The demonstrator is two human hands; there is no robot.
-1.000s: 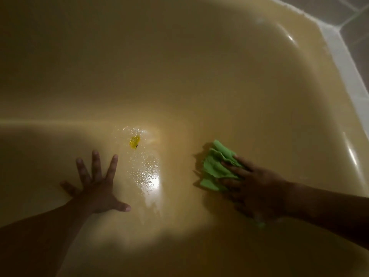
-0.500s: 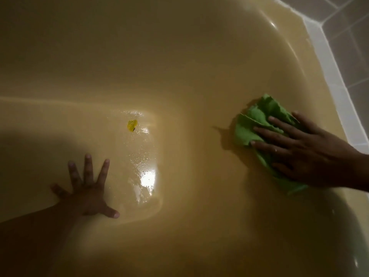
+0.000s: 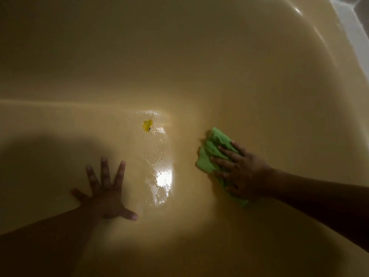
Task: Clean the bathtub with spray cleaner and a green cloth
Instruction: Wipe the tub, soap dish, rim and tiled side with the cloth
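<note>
I look down into the tub (image 3: pixel 239 76), a beige shell lit dimly, with its rounded corner curving up at the top right. My right hand (image 3: pixel 243 174) lies flat on the cloth (image 3: pixel 213 148), fingers (image 3: pixel 225 150) straight and spread across it, pressing it against the tub where the floor starts to bend up into the wall. Nothing is pinched or curled: the palm and fingers simply bear down on the fabric. The cloth is green and bunched. Most of it sticks out past my fingertips, and a small edge shows below the heel of the hand.

My left hand (image 3: pixel 105 194) is released too, splayed wide and planted on the tub floor, well apart from the cloth, thumb pointing right. Between the two hands a wet patch (image 3: pixel 159 166) glistens with droplets and one bright glare spot. At its far end sits a small yellow scrap (image 3: pixel 147 125); I cannot tell what it is. A pale rim (image 3: pixel 347 23) runs along the top right corner.
</note>
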